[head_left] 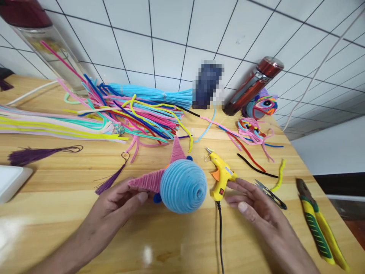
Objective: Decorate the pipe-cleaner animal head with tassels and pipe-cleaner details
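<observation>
I see the left hand (121,207) pinching a pink cone (151,180), blue chenille-stem ball (182,186) rightward of that grip | right hand (258,205) loosely open, gripping nothing, nearer the yellow hot-glue gun (222,177), nozzle (209,151) pointing away

Red thermos (252,85), clear bottle (57,45) — both before a white tiled wall (168,24).

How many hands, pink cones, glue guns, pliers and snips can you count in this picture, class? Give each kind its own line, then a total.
Hands: 2, left hand and right hand
Pink cones: 2, left cone and upper cone
Glue gun: 1
Pliers: 1
Snips: 1
Total: 7
</observation>
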Tool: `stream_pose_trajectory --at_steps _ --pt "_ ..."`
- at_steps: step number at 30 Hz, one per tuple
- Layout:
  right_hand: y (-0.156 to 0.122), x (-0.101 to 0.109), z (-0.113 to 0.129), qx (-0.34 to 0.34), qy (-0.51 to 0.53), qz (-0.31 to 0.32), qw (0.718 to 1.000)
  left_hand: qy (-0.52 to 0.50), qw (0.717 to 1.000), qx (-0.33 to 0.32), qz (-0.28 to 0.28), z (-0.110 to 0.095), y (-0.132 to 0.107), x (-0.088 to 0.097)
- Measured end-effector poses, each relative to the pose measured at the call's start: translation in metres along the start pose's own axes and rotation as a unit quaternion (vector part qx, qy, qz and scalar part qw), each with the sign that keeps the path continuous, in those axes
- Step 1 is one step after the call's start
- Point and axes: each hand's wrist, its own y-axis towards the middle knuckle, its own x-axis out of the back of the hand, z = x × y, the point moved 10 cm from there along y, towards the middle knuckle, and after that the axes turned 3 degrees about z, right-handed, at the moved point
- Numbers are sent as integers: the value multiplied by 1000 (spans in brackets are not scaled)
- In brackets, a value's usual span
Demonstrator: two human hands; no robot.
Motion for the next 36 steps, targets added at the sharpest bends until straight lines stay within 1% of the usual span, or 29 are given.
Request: stream_pose_trajectory --at_steps 3,7,9,12,13,15,17,19,21,23,24,26,29,32,36 --pt "5 3 10 72 -61 -35 995 -11 1000 4 6 0 2 -2" --pt "2 7 30 170 -137 -96 971 -29 999 -18 14 -10 5 -7" --pt "1 2 49 218 -192 -93 952 -37 999 -28 25 -15 7 -10" --pt "9 -11 90 296 -305 -65 903 -38 998 -42 39 -21 8 -13" --pt "17 -15 104 316 -342 -56 883 -38 997 -46 41 -22 8 -14" --pt "44 -20 126 338 -392 -48 855 -41 997 -50 44 -24 8 -15" --pt "81 -22 143 341 -424 -54 837 -47 996 -53 49 -26 7 -16" --pt "121 -24 155 333 -455 -75 823 -48 996 -55 53 -28 6 -17" --pt "155 -29 163 322 -480 -92 810 -42 996 -55 55 -28 6 -17" --pt "181 -39 172 331 -503 -98 792 -37 996 -56 57 -28 6 -17" --pt "191 -46 175 344 -516 -91 779 -34 996 -57 58 -28 6 -17" --pt "209 -61 176 365 -550 -56 749 -33 996 -61 60 -28 7 -17" --pt "231 -73 168 366 -597 -12 714 -40 995 -66 66 -29 7 -19" --pt "247 -75 161 356 -616 -4 702 -55 994 -66 71 -28 7 -20" --pt "254 -74 163 371 -604 -23 705 -52 994 -59 74 -24 6 -20"
